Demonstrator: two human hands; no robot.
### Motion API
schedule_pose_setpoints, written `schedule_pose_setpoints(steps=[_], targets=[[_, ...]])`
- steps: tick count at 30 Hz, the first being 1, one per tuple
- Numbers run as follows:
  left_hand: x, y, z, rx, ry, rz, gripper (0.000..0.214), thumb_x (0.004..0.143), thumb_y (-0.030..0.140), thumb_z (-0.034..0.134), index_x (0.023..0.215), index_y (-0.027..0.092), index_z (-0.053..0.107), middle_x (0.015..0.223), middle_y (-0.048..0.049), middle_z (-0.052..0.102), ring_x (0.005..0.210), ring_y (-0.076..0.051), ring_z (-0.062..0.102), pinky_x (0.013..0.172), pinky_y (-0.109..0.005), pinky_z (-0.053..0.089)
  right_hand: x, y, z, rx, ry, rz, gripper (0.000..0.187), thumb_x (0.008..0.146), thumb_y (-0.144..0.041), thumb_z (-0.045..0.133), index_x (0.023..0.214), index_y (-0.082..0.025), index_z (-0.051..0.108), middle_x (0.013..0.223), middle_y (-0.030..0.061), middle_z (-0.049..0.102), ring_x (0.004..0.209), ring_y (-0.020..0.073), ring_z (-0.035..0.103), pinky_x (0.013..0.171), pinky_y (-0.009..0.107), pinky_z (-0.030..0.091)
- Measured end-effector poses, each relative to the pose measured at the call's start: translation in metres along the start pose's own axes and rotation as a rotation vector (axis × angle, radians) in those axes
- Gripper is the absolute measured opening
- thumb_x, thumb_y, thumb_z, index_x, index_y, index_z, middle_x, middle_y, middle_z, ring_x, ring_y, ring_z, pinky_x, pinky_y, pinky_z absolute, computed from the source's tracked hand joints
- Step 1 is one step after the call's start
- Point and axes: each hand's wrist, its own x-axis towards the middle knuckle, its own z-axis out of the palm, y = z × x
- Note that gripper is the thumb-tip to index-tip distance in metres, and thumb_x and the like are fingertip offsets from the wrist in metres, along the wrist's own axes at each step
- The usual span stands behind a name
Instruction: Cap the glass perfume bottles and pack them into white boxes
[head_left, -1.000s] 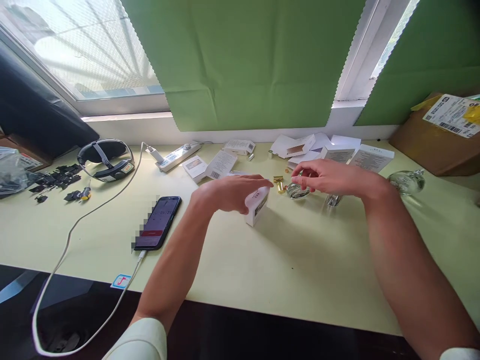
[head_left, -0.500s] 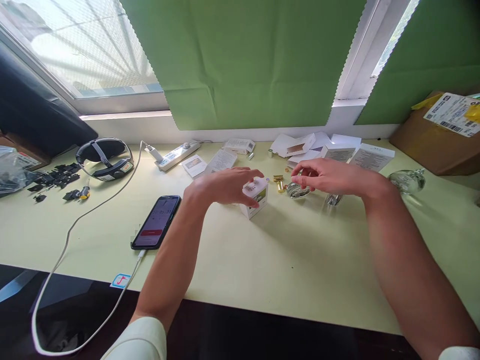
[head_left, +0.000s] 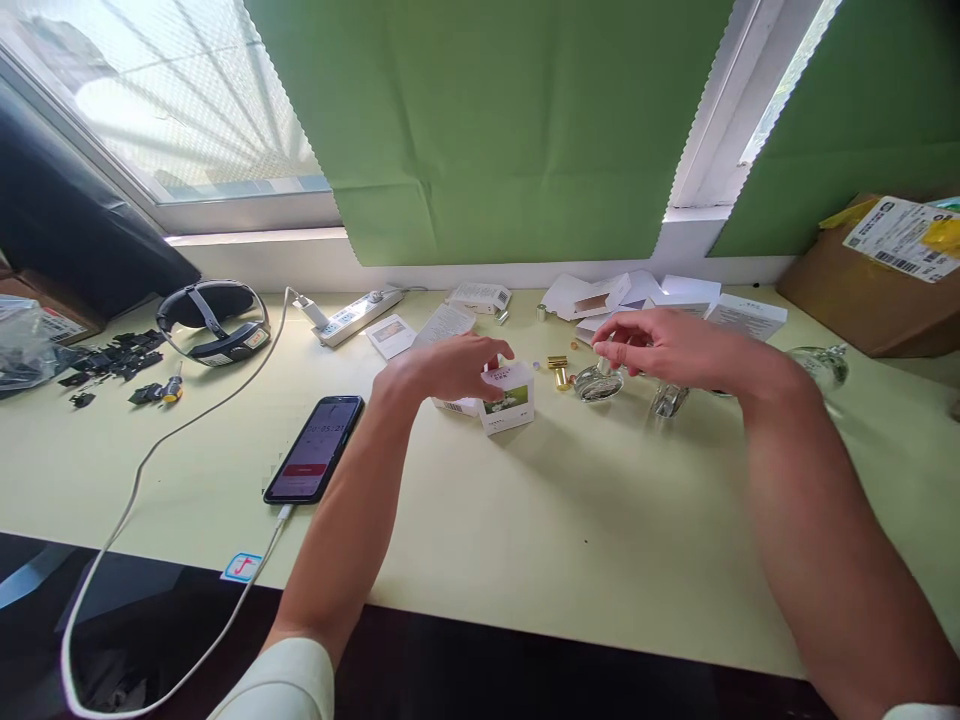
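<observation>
My left hand (head_left: 444,368) rests its curled fingers on the top of a small white box (head_left: 510,397) that stands on the pale yellow table (head_left: 525,520). Just right of the box lie a small gold cap (head_left: 558,368) and a round clear glass bottle (head_left: 598,383). My right hand (head_left: 660,345) hovers over the bottle with thumb and fingers pinched at its neck; what it pinches is too small to make out. A second shiny glass piece (head_left: 667,400) lies under my right wrist.
A phone (head_left: 315,461) on a white cable lies at the left, with a headset (head_left: 212,319), black small parts (head_left: 112,355) and a power strip (head_left: 356,312) beyond. White cartons (head_left: 675,300) and leaflets (head_left: 442,325) line the window wall. A cardboard box (head_left: 877,290) and a glass bottle (head_left: 825,365) stand right.
My left hand turned the small white box upright and set it a little further back. My right hand stayed over the glass bottle, its fingers closing toward the bottle's neck.
</observation>
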Motion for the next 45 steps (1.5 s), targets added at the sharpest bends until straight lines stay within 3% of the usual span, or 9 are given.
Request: schedule_pose_setpoints(steps=[8,14,19,24,31,35,41,45], targets=[[0.005,-0.012,-0.003,-0.025,0.189,0.034,0.055,0.085,0.047,0.055,0.136,0.026,0.050,0.122,-0.0057,0.065,0.112,-0.025,0.056,0.087,-0.031,0.043,-0.021,0.019,-0.027,0.170,0.587,-0.041,0.028,0.089,-0.050,0.060,0.097,-0.025,0.071,0.080,0.0030,0.066,0.067,0.0140,0.056,0.057,0.028,0.042],[0.015,-0.015,0.000,-0.126,0.486,-0.024,0.051,0.089,0.047,0.053,0.135,0.026,0.051,0.119,-0.0076,0.066,0.107,-0.025,0.058,0.091,-0.036,0.044,-0.026,0.034,-0.039,0.310,0.832,-0.119,0.017,0.088,-0.038,0.065,0.089,-0.022,0.070,0.072,0.0009,0.060,0.061,0.0112,0.052,0.058,0.028,0.042],[0.020,-0.022,-0.002,-0.261,0.659,-0.101,0.050,0.089,0.049,0.053,0.134,0.026,0.054,0.119,-0.0065,0.065,0.098,-0.021,0.062,0.087,-0.033,0.047,-0.026,0.044,-0.042,0.402,0.881,-0.137,0.015,0.087,-0.036,0.067,0.088,-0.021,0.069,0.069,0.0006,0.057,0.058,0.0112,0.050,0.055,0.029,0.040],[0.027,-0.035,0.003,-0.320,0.724,-0.089,0.053,0.093,0.053,0.048,0.135,0.023,0.057,0.128,-0.0085,0.063,0.085,-0.019,0.066,0.085,-0.034,0.050,-0.026,0.053,-0.046,0.438,0.865,-0.094,0.015,0.086,-0.036,0.068,0.087,-0.021,0.070,0.069,0.0003,0.058,0.058,0.0109,0.049,0.054,0.028,0.040],[0.073,-0.041,0.039,-0.350,0.921,0.080,0.045,0.098,0.043,0.044,0.135,0.020,0.058,0.131,-0.0098,0.061,0.114,-0.024,0.060,0.093,-0.037,0.053,-0.022,0.064,-0.048,0.464,0.886,-0.061,0.020,0.085,-0.043,0.069,0.089,-0.024,0.073,0.068,-0.0015,0.059,0.059,0.0097,0.050,0.052,0.024,0.040],[0.087,-0.043,0.054,-0.254,0.920,0.085,0.040,0.100,0.036,0.042,0.133,0.021,0.059,0.129,-0.0091,0.062,0.119,-0.025,0.057,0.099,-0.039,0.049,-0.021,0.064,-0.048,0.462,0.873,-0.088,0.020,0.086,-0.043,0.069,0.087,-0.024,0.072,0.068,-0.0020,0.058,0.058,0.0090,0.050,0.052,0.023,0.041],[0.090,-0.045,0.061,-0.196,0.856,0.066,0.039,0.100,0.034,0.044,0.132,0.021,0.061,0.129,-0.0100,0.063,0.116,-0.026,0.059,0.098,-0.039,0.049,-0.022,0.064,-0.047,0.458,0.886,-0.106,0.018,0.087,-0.042,0.068,0.087,-0.024,0.072,0.067,-0.0023,0.058,0.058,0.0085,0.049,0.052,0.023,0.040],[0.092,-0.047,0.062,-0.290,0.861,0.062,0.037,0.097,0.035,0.049,0.128,0.022,0.064,0.129,-0.0088,0.064,0.114,-0.026,0.061,0.097,-0.040,0.050,-0.023,0.059,-0.046,0.454,0.877,-0.139,0.019,0.089,-0.042,0.066,0.090,-0.024,0.073,0.069,-0.0018,0.058,0.059,0.0090,0.050,0.053,0.024,0.040]])
